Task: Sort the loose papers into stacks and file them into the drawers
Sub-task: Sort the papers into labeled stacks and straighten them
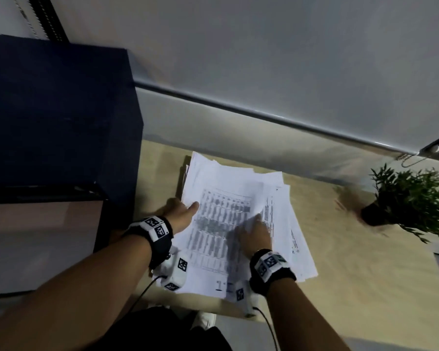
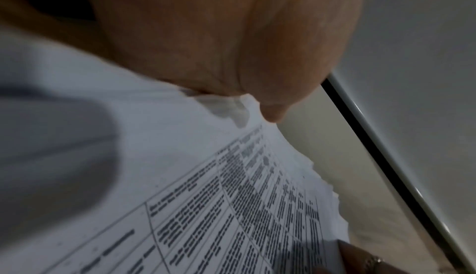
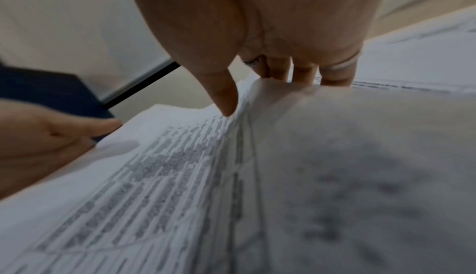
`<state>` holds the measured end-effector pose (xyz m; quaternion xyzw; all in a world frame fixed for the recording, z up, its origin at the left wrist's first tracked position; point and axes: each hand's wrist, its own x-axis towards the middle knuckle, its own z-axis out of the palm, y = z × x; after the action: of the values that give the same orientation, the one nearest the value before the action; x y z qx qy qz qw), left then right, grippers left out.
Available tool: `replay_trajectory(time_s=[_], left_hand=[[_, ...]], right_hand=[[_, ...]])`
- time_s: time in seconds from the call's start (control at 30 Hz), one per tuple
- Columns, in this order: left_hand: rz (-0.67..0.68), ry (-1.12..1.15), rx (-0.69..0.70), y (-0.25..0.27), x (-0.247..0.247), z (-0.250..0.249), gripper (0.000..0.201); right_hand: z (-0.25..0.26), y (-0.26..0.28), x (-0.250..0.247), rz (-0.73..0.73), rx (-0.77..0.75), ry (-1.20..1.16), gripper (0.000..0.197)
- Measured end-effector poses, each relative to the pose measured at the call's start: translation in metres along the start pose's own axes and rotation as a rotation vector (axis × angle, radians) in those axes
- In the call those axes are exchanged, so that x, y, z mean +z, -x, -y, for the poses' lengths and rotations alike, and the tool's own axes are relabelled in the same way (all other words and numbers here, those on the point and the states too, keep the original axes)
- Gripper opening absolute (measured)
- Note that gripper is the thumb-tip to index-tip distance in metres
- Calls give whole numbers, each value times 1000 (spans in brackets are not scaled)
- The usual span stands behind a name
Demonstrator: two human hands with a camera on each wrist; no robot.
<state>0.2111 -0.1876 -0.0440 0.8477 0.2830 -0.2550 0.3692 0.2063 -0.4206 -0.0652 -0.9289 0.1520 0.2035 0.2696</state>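
The sorting step is in hand: on the wooden table [image 1: 352, 249], the left hand [image 1: 180, 214] pinches the loose papers [image 1: 226, 224] at their left edge while the right hand [image 1: 254, 236] seemingly peels up the top sheet [image 3: 335, 156], which next needs lifting clear, drawers unseen.

The print on the top sheet [image 1: 222, 219] is too blurred to read. The lower papers [image 1: 295, 239] show only their fanned edges — the rest lies covered. The right hand's fingers [image 3: 335, 75] vanish behind a lifted sheet's edge; the left hand [image 1: 180, 215] hides its own fingers.
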Motion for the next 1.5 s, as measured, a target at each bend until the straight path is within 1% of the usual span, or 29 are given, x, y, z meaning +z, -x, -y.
replay_trajectory(time_s=[0.07,0.17,0.23,0.27,0.3,0.33,0.37,0.4,0.47,0.5,0.53,0.6,0.67,0.7,0.8,0.83,0.87,0.9,0.93,1.0,1.07,1.1,1.13,1.17,1.23,1.27,1.37,1.4,1.5], left_hand=[[17,-61,36,-6,-2,2,78],[-31,-117,126,-32,-1,15,76],[-45,-61,151,-57,10,32,76],[-52,-16,174,-63,14,35,76],[-56,22,193,-64,15,35,76],[-74,66,227,-42,5,23,77],[-82,122,263,-23,-6,12,75],[-90,200,303,-9,-16,3,67],[-48,401,396,17,-33,-16,48],[-17,490,444,27,-42,-25,44],[14,550,494,37,-50,-34,43],[75,636,570,53,-66,-51,43],[62,670,635,63,-79,-66,41],[18,676,671,69,-84,-73,37],[-175,656,786,75,-89,-89,20],[-217,646,797,76,-88,-91,18],[-230,618,798,73,-85,-89,17],[-210,591,785,70,-82,-85,24],[-166,570,767,66,-78,-80,37],[-67,571,722,54,-70,-69,68],[-21,588,680,52,-67,-67,93],[0,598,674,50,-67,-69,103],[13,610,682,50,-68,-72,108],[29,625,690,50,-70,-76,109],[42,666,703,50,-73,-80,96],[38,679,700,50,-73,-81,86],[-11,678,670,52,-68,-81,48],[-30,693,665,54,-67,-82,41],[-116,758,702,54,-69,-84,37]], right_hand=[[3,6,7,-4,-25,72,61],[0,7,8,-3,-28,99,57],[-3,8,7,11,-34,20,59],[-2,9,4,8,-36,-26,57],[-3,8,2,6,-48,-57,48],[-3,11,-3,-8,-55,-82,35],[-4,12,-8,-18,-61,-119,31],[-3,14,-15,-16,-72,-155,40],[3,21,-33,-5,-102,-301,75],[8,25,-46,-15,-122,-435,80],[12,24,-58,-43,-134,-560,76],[29,25,-91,-143,-158,-749,59],[47,31,-122,-226,-231,-853,39],[55,37,-135,-261,-282,-917,29],[73,51,-154,-358,-432,-1098,11],[75,54,-152,-382,-455,-1121,13],[74,54,-147,-407,-461,-1118,20],[72,55,-142,-414,-456,-1108,29],[70,55,-136,-402,-454,-1094,37],[67,54,-130,-368,-463,-1063,40],[69,55,-129,-342,-462,-1064,44],[72,55,-130,-338,-458,-1078,48],[74,53,-131,-338,-459,-1092,52],[75,52,-133,-339,-462,-1100,52],[75,47,-137,-348,-470,-1112,45],[75,46,-139,-348,-473,-1103,41],[75,48,-139,-369,-475,-1049,16],[77,50,-140,-380,-484,-1063,17],[80,54,-144,-413,-562,-1108,36]])
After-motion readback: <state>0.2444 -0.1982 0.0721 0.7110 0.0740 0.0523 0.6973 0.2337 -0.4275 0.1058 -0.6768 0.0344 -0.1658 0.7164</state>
